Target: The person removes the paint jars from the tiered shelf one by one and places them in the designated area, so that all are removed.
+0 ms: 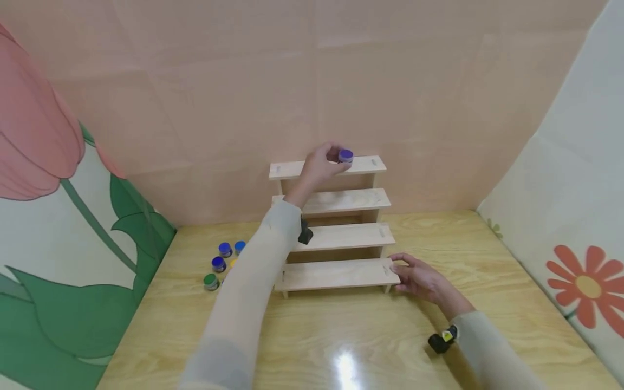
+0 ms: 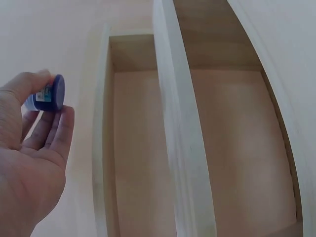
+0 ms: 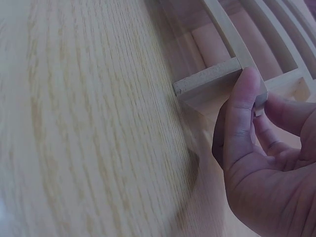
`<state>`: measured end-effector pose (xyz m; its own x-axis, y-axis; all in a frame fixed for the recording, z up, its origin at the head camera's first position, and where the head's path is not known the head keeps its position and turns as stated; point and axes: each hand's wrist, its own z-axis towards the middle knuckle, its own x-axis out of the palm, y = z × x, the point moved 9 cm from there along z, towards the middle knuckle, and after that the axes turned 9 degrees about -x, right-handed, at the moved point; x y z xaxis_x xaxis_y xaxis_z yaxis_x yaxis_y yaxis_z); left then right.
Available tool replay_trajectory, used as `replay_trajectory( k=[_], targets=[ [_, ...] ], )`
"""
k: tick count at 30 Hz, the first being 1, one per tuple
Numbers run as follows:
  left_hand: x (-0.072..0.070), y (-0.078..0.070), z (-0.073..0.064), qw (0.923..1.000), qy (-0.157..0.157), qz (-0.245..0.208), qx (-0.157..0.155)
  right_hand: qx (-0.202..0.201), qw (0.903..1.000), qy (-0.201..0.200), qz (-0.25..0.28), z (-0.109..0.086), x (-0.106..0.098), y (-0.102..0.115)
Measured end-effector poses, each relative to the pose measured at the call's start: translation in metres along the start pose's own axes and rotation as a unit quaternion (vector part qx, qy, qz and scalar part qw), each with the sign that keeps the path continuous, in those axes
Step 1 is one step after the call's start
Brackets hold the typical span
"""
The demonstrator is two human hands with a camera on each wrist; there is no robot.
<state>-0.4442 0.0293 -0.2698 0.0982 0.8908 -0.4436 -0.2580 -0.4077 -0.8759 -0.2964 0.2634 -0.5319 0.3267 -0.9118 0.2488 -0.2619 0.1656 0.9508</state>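
A pale wooden tiered shelf point(image 1: 336, 273) with several steps stands at the middle of the table. Over its top step my left hand point(image 1: 323, 164) pinches a small paint jar point(image 1: 345, 156) with a purple-blue lid. In the left wrist view the jar point(image 2: 45, 95) lies between thumb and fingers, its label partly showing. At the lowest step's right end, my right hand point(image 1: 419, 279) grips the board's corner between thumb and fingers. The right wrist view shows the fingertips point(image 3: 249, 79) at that board end, beside a short leg point(image 3: 207, 76).
To the shelf's left, several small jars stand on the wooden table point(image 1: 370, 330), among them a green-lidded jar point(image 1: 211, 281) and a blue-lidded jar point(image 1: 225, 249). My left sleeve overlaps part of the group. A pinkish wall point(image 1: 219, 108) rises right behind the shelf.
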Motion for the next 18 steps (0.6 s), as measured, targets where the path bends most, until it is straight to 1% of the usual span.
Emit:
replay_trajectory(
  k=[4,7,12,18],
  targets=[
    [-0.011,0.009,-0.006,0.9998,-0.004,-0.007,-0.017,0.0,1.0,0.003,0.002,0.001,0.0,0.0],
    [-0.018,0.014,-0.012,0.9997,-0.005,-0.011,-0.02,0.001,1.0,0.003,0.001,0.001,0.0,-0.001],
    [-0.029,0.015,-0.026,1.0,-0.007,-0.001,-0.003,0.007,0.9999,-0.002,-0.008,-0.001,-0.001,-0.003],
    [-0.043,0.018,-0.047,0.9998,-0.006,0.015,0.011,0.01,0.9998,-0.011,-0.013,-0.003,-0.002,-0.006]
  ],
)
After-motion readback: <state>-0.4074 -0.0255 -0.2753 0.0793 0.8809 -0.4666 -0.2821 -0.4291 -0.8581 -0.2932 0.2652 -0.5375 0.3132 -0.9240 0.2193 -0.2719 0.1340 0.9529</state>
